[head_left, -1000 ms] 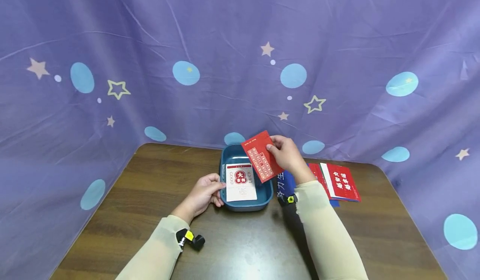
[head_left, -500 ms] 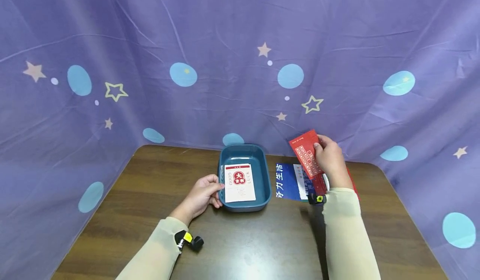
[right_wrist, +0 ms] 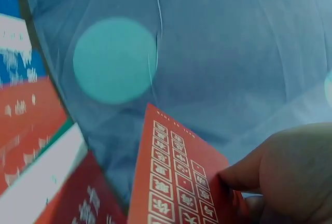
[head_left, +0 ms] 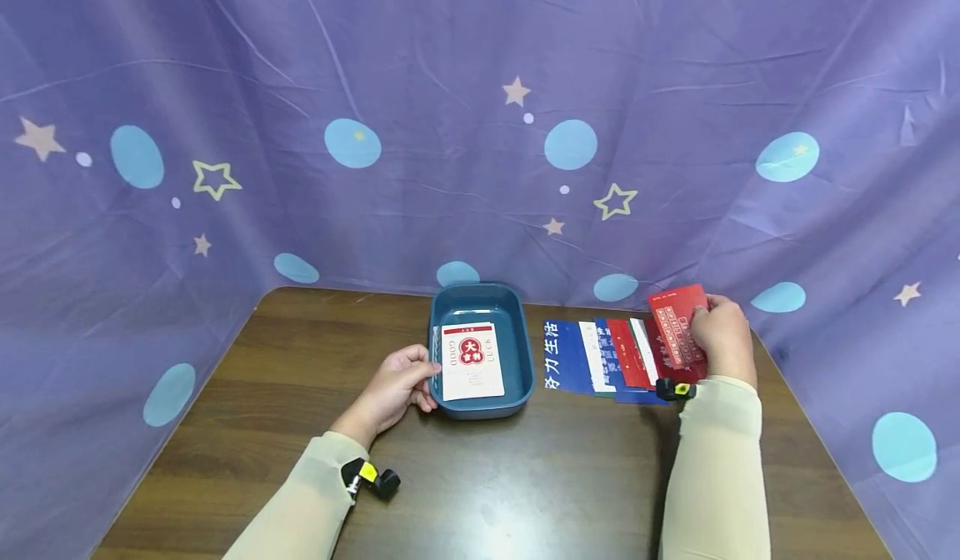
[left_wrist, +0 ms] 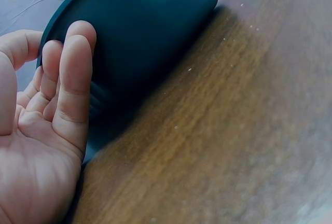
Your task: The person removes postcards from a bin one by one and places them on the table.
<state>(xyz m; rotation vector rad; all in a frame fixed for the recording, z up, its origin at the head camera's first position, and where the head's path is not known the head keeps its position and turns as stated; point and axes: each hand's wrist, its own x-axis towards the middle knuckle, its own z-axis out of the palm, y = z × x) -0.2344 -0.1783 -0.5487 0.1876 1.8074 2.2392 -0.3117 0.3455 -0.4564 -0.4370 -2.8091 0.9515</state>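
Note:
In the head view my left hand [head_left: 392, 387] grips the left wall of a dark teal rectangular plastic box [head_left: 513, 345], thumb at the rim and fingers against the outside. A white card [head_left: 456, 383] with a red "GOOD LUCK" emblem lies in the box, on its left side. My right hand [head_left: 727, 339] pinches a red card [head_left: 667, 303] by its right edge between thumb and fingers. White characters in small frames cover that card, as the right wrist view shows. It is held tilted over the right end of an overlapping row of cards.
The row of cards on the wooden table [head_left: 480, 468] runs right of the box: a blue card [head_left: 564, 368] at its left end, then white, blue and red ones. A purple patterned curtain [head_left: 450, 168] hangs behind the table's back edge.
My right hand has carried the red card from over the box rightward to the right end of the card row. My left hand has stayed on the box.

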